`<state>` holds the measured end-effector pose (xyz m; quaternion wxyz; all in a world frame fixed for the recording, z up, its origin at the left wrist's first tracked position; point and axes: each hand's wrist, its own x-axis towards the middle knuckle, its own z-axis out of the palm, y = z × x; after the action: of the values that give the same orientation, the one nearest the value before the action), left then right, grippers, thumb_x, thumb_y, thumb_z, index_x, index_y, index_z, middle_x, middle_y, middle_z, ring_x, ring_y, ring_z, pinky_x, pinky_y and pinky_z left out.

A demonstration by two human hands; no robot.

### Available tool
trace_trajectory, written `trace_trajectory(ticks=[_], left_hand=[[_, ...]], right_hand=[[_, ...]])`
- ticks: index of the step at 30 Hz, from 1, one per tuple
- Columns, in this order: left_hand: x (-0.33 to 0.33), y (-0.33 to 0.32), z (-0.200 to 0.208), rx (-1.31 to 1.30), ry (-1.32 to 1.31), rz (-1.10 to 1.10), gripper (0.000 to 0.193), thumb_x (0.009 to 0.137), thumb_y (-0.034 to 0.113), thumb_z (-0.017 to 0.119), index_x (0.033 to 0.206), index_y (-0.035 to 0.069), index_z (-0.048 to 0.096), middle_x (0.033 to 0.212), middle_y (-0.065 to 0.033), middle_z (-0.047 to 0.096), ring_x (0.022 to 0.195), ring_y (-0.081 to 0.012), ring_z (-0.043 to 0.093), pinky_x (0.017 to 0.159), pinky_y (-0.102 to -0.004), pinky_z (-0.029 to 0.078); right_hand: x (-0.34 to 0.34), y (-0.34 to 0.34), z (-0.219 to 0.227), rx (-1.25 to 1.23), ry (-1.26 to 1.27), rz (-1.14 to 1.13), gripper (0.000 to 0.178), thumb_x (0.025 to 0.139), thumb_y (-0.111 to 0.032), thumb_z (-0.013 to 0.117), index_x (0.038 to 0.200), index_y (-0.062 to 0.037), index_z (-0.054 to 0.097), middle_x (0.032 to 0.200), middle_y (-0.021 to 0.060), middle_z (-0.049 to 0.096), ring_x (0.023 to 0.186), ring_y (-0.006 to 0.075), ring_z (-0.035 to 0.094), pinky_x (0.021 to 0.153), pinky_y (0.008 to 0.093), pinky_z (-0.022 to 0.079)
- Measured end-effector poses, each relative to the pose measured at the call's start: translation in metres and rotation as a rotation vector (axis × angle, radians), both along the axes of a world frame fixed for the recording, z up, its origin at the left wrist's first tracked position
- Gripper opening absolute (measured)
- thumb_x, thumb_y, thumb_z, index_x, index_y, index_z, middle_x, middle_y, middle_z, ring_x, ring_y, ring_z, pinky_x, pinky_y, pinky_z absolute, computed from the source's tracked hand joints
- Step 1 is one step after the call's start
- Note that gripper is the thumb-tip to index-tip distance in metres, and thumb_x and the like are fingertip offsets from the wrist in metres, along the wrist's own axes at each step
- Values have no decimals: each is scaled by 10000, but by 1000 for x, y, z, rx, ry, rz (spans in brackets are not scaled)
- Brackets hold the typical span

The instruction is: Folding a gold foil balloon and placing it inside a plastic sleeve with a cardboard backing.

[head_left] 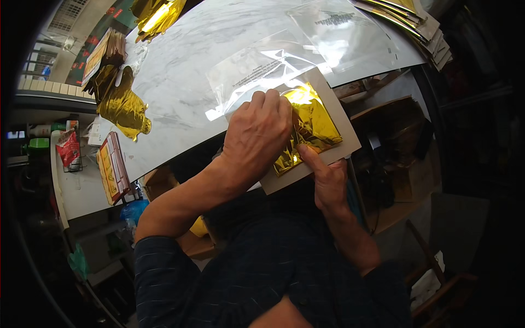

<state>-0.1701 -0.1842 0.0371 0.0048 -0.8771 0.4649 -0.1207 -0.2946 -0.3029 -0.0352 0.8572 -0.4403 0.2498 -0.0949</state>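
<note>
A folded gold foil sheet [319, 127] lies on a grey-beige cardboard piece [350, 143], tilted at the table's front edge. My right hand [331, 180] grips the cardboard's lower right side, its thumb pressing on the foil and its fingers underneath. Over the left part of the cardboard, my left hand [259, 128] is closed with its knuckles up. Its fingertips are hidden, so what they pinch does not show. Just beyond both hands lies a clear plastic bag [240, 74] with small print, partly behind the cardboard.
Another clear bag [344, 33] lies farther back on the marbled white table [180, 82]. Crumpled gold foil [124, 106] sits at the left, more gold foil [156, 19] at the back. Stacked printed cards [113, 169] stand at the left edge; foil-covered cards [407, 24] pile up at the right.
</note>
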Motion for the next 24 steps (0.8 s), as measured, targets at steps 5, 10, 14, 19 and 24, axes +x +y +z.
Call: trace_trajectory(ticks=[5,10,14,19,24], left_hand=[[4,-1,-4,-59,-37,-3,87,846,98,644,827,38,583,815,-80,559,774,-197,608,606,-316,503],[3,-2,-4,-76,-8,-37,73,832,77,654,829,41,591,812,-84,565,766,-201,611,602,-318,513],[-2,-1,-1,-103,27,-88,80,829,75,661,840,35,593,825,-89,568,788,-206,612,603,-322,516],[-2,2,-1,-80,45,-54,131,837,88,665,913,15,588,863,-100,564,809,-228,608,650,-338,523],[-3,5,1,-74,111,-45,137,853,87,656,939,7,586,872,-113,560,828,-239,610,668,-348,522]], right_hand=[[0,3,1,13,-10,-10,296,951,-48,755,1230,15,680,1132,71,728,987,122,694,880,263,561],[1,4,1,50,-25,-28,297,951,-44,753,1234,6,678,1127,66,725,989,121,692,882,263,561],[0,3,-5,50,13,7,360,961,-16,728,1306,-25,628,1169,54,700,1051,123,677,931,270,560],[5,8,-8,62,-38,-154,262,945,-29,749,1197,2,688,1106,57,722,976,118,680,869,263,553],[8,2,-7,62,-20,-123,243,944,-18,746,1181,0,699,1098,55,727,971,118,681,871,261,551]])
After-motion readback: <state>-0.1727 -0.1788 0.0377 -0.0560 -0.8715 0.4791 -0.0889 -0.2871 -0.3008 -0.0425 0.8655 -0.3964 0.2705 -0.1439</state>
